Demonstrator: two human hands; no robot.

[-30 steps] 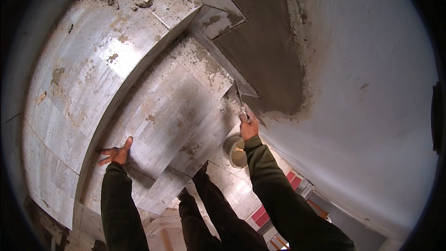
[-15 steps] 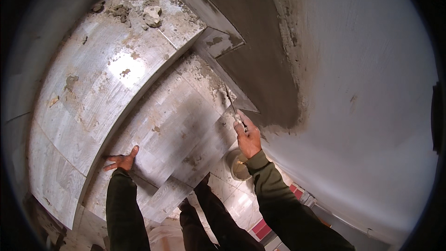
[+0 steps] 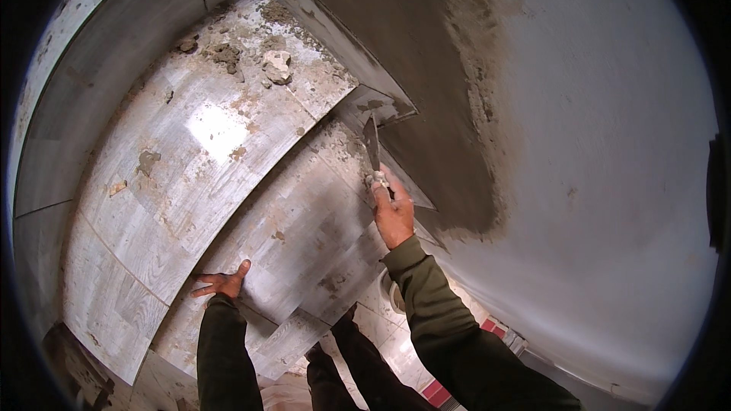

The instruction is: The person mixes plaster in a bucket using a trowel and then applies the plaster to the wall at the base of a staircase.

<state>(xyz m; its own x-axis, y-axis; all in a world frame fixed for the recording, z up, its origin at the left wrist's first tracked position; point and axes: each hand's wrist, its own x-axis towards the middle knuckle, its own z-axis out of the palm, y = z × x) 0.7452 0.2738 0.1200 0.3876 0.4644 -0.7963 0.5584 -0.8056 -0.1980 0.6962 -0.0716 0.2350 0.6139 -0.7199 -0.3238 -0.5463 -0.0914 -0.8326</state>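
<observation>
My right hand (image 3: 394,217) is wrapped round the mortar-smeared handle of a small trowel (image 3: 371,143). The trowel's narrow metal blade points away from me, close to the tiled skirting (image 3: 411,179) at the wall's foot; whether it touches is unclear. My left hand (image 3: 221,283), thumb and fingers spread, rests at the left end of the lower step (image 3: 297,221), beside the riser of the step above. Nothing is held in it. Brown mortar (image 3: 434,114) covers a band of wall above the skirting.
The upper step (image 3: 175,183), of grey wood-look tile, bears mortar crumbs and a pale lump (image 3: 276,66). A pale bucket (image 3: 394,294) stands below, partly hidden behind my right forearm. The white wall (image 3: 601,144) rises at the right. My legs (image 3: 365,354) show at the bottom.
My right hand and the trowel have moved up along the skirting toward the step's corner. The whole view has shifted, and my left hand stays at the step with its fingers spread.
</observation>
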